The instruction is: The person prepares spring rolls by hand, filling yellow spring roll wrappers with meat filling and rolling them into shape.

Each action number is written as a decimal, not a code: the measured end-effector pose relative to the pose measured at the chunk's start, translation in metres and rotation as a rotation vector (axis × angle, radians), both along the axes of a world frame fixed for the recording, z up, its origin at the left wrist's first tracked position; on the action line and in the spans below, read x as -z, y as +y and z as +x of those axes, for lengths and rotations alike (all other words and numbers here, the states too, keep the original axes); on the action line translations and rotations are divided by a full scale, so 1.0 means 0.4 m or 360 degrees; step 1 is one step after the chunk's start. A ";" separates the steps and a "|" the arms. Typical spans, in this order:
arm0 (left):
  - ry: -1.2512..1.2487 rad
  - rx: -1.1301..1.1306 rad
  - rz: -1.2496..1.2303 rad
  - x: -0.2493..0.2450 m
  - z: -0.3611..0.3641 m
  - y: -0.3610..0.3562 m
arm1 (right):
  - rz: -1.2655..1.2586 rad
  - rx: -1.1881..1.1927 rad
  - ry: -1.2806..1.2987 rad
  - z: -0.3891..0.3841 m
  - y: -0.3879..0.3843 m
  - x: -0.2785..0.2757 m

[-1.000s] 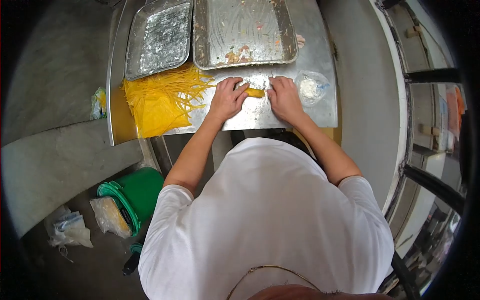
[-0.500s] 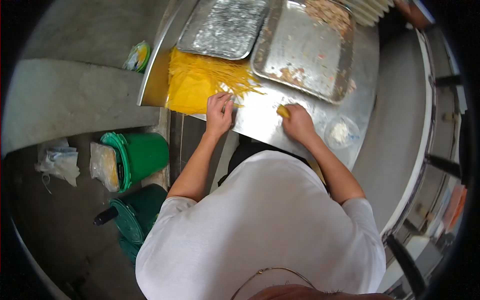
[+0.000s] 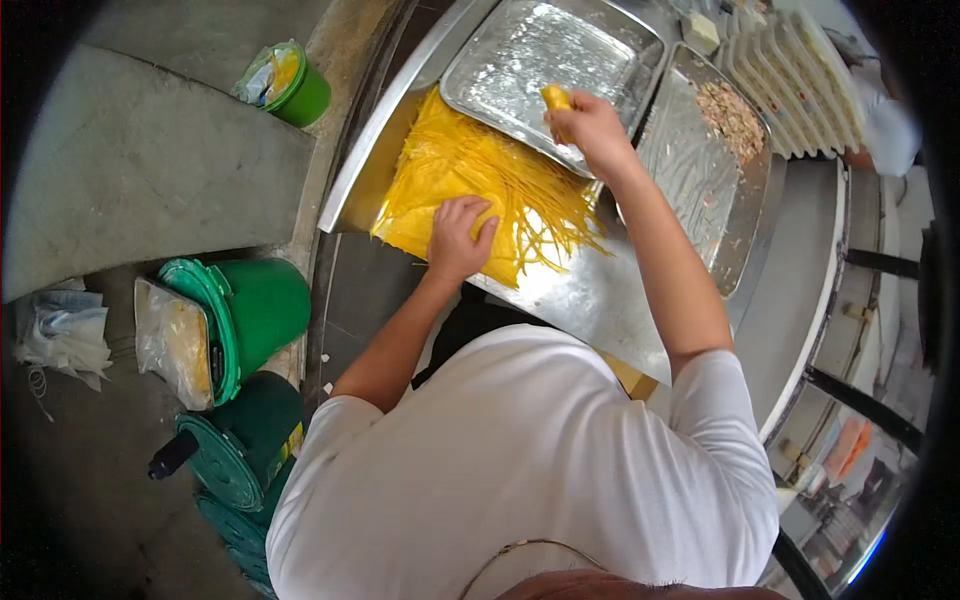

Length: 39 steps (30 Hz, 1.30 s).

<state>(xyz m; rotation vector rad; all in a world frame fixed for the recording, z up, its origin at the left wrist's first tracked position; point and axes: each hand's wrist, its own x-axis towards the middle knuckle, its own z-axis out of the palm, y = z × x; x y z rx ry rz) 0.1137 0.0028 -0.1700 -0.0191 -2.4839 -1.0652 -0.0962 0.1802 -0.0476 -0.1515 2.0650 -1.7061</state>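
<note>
In my right hand (image 3: 592, 128) is a small yellow roll (image 3: 556, 98), its end sticking out past the fingers. That hand is over the near side of a shallow metal tray (image 3: 500, 108), whose bottom has a wet or oily shine. My left hand (image 3: 462, 238) rests on a stack of thin yellow sheets (image 3: 410, 215), fingers laid over the top and thumb apart. Loose yellow strips (image 3: 550, 205) fan out from the stack across the metal table (image 3: 600, 290). The tray's near edge overlaps the back of the stack.
Right of the tray, a second metal tray (image 3: 690, 170) holds chopped filling (image 3: 728, 120) at its far end. Stacked white trays (image 3: 790, 80) stand behind it, near another person's arm. Green buckets (image 3: 265, 310) and a smaller green bin (image 3: 300, 95) are on the left floor.
My right hand has lifted from the tabletop up and over the metal tray with the yellow roll. My left hand has shifted onto the yellow sheets. The camera view has turned.
</note>
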 end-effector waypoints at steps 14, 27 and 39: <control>0.0007 0.0149 0.0145 -0.009 0.006 -0.028 | 0.0425 0.0138 -0.0373 -0.231 -0.281 0.161; 0.0017 0.0204 0.0143 -0.017 0.005 -0.037 | 0.1239 -0.0477 0.0466 -0.258 -0.296 0.187; -0.0004 0.0212 0.0135 -0.014 0.005 -0.035 | 0.1154 -0.0821 0.0445 -0.236 -0.306 0.188</control>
